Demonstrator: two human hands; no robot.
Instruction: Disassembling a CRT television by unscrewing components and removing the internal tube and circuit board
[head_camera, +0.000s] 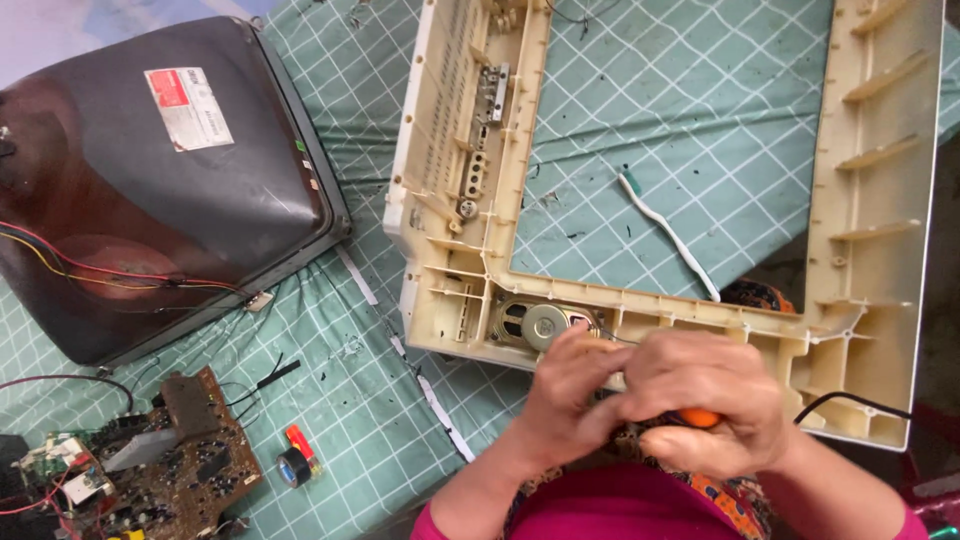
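My left hand (568, 398) and my right hand (715, 398) are pressed together at the near edge of a cream plastic television front frame (455, 200). My right hand is closed around an orange-handled tool (697, 418), mostly hidden by the fingers. My left hand's fingers close near the tool's tip, right below a round speaker (538, 324) mounted in the frame's lower rail. What the left fingers pinch is hidden.
A dark picture tube (150, 180) with red and yellow wires lies at the left. A brown circuit board (185, 460) and a roll of black tape (294, 466) sit at lower left. A white toothbrush (668, 232) lies inside the frame on green checked cloth (680, 90).
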